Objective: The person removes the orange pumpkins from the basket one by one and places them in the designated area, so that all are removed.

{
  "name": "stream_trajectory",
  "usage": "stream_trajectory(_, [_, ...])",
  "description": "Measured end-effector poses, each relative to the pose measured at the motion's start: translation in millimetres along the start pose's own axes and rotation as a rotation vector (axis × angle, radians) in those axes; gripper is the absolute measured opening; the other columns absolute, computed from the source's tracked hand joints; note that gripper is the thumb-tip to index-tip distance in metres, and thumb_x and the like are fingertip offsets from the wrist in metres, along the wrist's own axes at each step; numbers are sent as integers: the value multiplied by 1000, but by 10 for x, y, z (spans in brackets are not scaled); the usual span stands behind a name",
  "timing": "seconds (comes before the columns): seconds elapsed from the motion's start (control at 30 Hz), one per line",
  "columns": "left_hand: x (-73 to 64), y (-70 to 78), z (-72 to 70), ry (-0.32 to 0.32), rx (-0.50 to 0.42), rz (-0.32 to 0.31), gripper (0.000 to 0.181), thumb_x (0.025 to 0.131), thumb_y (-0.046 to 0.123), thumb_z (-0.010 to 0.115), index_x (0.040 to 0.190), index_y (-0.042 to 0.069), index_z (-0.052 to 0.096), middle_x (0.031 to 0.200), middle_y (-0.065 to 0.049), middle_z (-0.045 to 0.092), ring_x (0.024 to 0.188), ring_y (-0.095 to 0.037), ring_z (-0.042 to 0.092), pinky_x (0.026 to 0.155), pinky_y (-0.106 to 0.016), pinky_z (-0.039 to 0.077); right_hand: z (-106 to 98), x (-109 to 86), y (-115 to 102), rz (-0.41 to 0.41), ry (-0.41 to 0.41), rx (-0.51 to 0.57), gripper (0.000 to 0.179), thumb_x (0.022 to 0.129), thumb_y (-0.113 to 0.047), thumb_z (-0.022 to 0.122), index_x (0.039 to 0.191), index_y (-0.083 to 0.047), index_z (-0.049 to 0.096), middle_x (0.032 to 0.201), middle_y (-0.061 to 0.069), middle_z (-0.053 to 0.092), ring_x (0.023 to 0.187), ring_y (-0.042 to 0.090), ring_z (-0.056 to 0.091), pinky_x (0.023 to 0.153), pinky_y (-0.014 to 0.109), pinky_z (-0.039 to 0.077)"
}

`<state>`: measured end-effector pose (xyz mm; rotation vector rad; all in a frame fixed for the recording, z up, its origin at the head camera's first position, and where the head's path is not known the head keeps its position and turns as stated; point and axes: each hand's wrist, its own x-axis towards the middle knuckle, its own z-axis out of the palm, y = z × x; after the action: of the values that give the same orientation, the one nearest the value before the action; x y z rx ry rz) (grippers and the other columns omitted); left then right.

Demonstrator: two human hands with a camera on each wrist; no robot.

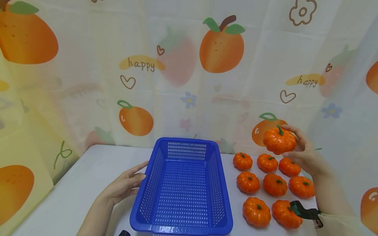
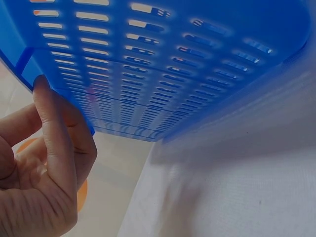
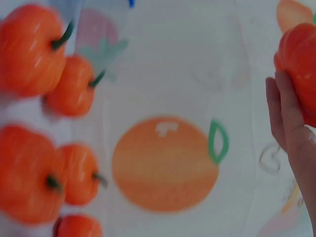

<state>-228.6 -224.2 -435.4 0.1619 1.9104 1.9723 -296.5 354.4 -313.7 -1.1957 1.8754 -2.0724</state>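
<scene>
A small orange toy pumpkin [image 1: 279, 140] with a green stem is held up by my right hand [image 1: 307, 155], above the back of a group of similar pumpkins. The right wrist view catches the held pumpkin [image 3: 301, 69] at its right edge, the fingers against its side. My left hand [image 1: 125, 185] is at the left side of a blue plastic basket [image 1: 225, 203], its fingers loosely bent. In the left wrist view a fingertip touches the basket [image 2: 118, 74] near its rim. Nothing lies inside the basket.
Several more pumpkins [image 1: 275, 184] sit in rows on the white table [image 1: 73, 183], right of the basket. A patterned curtain [image 1: 183, 98] with fruit prints hangs behind the table. A black strap [image 1: 305, 211] crosses my right sleeve, in front of the nearest right pumpkin.
</scene>
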Motion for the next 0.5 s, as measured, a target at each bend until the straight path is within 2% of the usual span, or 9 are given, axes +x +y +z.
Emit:
stream_trajectory(0.13, [-9,6,4,1,8,-2,73,101,24,54,160,15,12,113,5,70,101,-11,69,86,-29,59,-297,-410,27,13,-47,38,80,84,30,35,153,-8,24,147,-1,44,123,11,59,96,24,56])
stream_trajectory(0.27, [-20,18,-8,5,14,-2,73,101,24,54,160,15,12,115,5,69,101,-12,69,86,-29,59,-589,-810,86,64,-46,53,81,85,29,34,155,-8,22,150,-3,47,125,11,59,98,25,55])
stream_trajectory(0.4, [-21,24,-19,12,18,1,73,101,24,54,160,14,12,114,5,70,100,-11,69,85,-29,59,-859,-1188,161,223,-19,-25,82,88,24,37,157,-19,23,149,-17,46,124,3,58,96,23,55])
stream_trajectory(0.5, [-17,21,-21,11,13,1,73,101,22,54,160,14,12,113,6,69,99,-11,69,85,-29,59,-1042,-1456,246,421,-15,5,81,92,19,38,152,-36,32,141,-30,48,120,-3,57,90,24,56])
